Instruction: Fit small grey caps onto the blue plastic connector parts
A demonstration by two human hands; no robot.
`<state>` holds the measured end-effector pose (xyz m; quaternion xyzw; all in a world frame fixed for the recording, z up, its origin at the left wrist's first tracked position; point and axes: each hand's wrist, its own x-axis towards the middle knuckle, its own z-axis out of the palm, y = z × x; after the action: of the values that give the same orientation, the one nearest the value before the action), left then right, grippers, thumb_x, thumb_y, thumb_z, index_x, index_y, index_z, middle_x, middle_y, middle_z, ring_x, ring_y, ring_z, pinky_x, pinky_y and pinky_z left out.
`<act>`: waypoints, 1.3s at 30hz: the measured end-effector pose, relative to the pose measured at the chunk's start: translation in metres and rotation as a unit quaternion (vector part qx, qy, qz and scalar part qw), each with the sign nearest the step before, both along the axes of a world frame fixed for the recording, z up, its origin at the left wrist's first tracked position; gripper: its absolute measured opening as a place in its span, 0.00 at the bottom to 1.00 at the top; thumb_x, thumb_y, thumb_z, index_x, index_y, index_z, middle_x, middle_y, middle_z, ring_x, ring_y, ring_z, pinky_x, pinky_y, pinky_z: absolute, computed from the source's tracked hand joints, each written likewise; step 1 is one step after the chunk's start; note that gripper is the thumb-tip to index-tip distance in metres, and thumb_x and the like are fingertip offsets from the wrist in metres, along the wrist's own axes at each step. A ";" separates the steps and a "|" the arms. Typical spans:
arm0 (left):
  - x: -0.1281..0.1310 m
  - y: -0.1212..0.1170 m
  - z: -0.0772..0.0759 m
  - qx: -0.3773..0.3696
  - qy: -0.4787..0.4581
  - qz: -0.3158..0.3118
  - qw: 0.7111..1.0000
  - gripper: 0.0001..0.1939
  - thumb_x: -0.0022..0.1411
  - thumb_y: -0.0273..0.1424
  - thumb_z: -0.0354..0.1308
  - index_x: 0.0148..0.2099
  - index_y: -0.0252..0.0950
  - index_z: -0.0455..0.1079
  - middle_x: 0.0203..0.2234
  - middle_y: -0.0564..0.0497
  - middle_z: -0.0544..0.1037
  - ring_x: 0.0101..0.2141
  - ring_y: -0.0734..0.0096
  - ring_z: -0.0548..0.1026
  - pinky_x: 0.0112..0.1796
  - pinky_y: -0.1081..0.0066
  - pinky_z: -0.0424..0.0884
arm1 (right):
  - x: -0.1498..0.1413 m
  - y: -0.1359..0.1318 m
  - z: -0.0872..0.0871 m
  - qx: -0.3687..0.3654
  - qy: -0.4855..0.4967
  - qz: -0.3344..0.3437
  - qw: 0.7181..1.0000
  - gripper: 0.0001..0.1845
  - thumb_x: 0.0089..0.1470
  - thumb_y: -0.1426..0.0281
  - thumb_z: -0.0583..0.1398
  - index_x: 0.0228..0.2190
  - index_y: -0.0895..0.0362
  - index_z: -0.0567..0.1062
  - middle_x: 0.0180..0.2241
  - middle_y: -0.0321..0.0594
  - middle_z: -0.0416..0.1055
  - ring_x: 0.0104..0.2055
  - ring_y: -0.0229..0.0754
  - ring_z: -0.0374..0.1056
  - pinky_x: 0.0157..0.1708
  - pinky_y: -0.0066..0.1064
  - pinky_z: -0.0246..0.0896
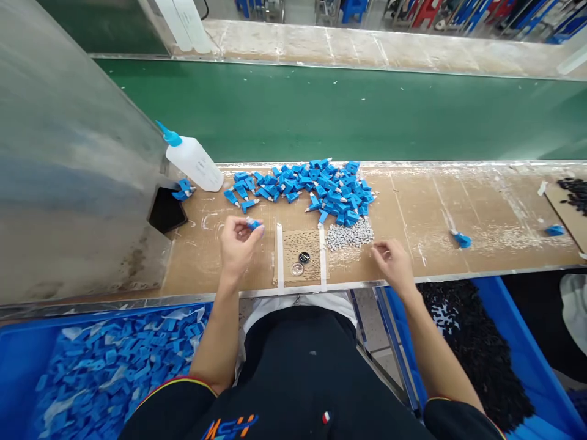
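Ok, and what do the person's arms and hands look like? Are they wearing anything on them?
The left hand and right hand are bare, with no gloves. The arms are bare too, up to short black sleeves: the left sleeve and the right sleeve. The left one has a thin red and yellow trim along its edge.

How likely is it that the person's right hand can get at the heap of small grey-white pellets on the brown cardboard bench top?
Likely yes: the right hand hovers close to the heap of grey-white pellets, and nothing appears to stand between them.
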<state>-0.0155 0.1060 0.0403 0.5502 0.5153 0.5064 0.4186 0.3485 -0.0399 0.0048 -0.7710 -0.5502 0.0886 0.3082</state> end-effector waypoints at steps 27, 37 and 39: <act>-0.029 -0.054 -0.002 -0.118 -0.086 0.032 0.989 0.19 0.45 0.43 0.72 0.33 0.34 0.75 0.22 0.55 0.74 0.21 0.77 0.71 0.24 0.75 0.71 | -0.012 0.032 0.018 -0.187 0.127 -0.036 0.973 0.10 0.50 0.64 0.59 0.21 0.54 0.71 0.20 0.40 0.74 0.25 0.43 0.71 0.30 0.33 0.65; -0.037 -0.059 -0.004 -0.119 -0.094 0.045 0.987 0.23 0.46 0.48 0.72 0.34 0.34 0.74 0.22 0.55 0.74 0.21 0.76 0.71 0.23 0.75 0.71 | -0.010 0.040 0.032 -0.215 0.050 0.033 0.975 0.08 0.44 0.72 0.59 0.17 0.52 0.69 0.19 0.38 0.73 0.24 0.42 0.68 0.28 0.31 0.58; -0.037 -0.061 -0.003 -0.117 -0.099 0.040 0.987 0.23 0.46 0.49 0.72 0.34 0.34 0.74 0.22 0.55 0.74 0.21 0.76 0.71 0.23 0.76 0.71 | -0.010 0.042 0.035 -0.218 0.032 0.049 0.974 0.08 0.42 0.73 0.59 0.16 0.52 0.68 0.18 0.37 0.72 0.23 0.42 0.67 0.27 0.31 0.56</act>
<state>-0.0527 0.0454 0.0369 0.4237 0.5485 0.5111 0.5084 0.3383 0.0021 0.0395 -0.7885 -0.5446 0.2460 0.1454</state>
